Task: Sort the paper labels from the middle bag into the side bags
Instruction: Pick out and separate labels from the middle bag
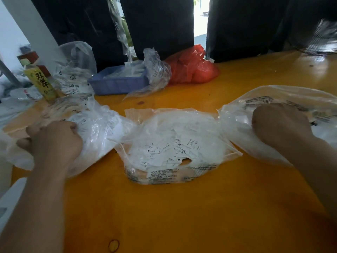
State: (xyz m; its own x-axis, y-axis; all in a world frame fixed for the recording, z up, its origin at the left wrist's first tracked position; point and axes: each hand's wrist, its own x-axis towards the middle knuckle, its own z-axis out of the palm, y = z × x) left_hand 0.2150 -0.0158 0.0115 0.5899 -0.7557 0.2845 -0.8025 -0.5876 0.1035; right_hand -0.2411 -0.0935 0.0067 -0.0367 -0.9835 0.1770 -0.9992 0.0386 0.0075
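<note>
Head view showed both hands, left hand (pixel 54 139) and right hand (pixel 279 123), curled inside the side bags, seemingly dropping labels; between them the middle bag (pixel 175 148) awaited another reach, though what they gripped stayed hidden.

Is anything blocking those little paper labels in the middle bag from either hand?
Nothing visible does. The middle bag lies open-mouthed, labels exposed, with bare table around it. The left hand and right hand sit at the side bags flanking it.
</note>
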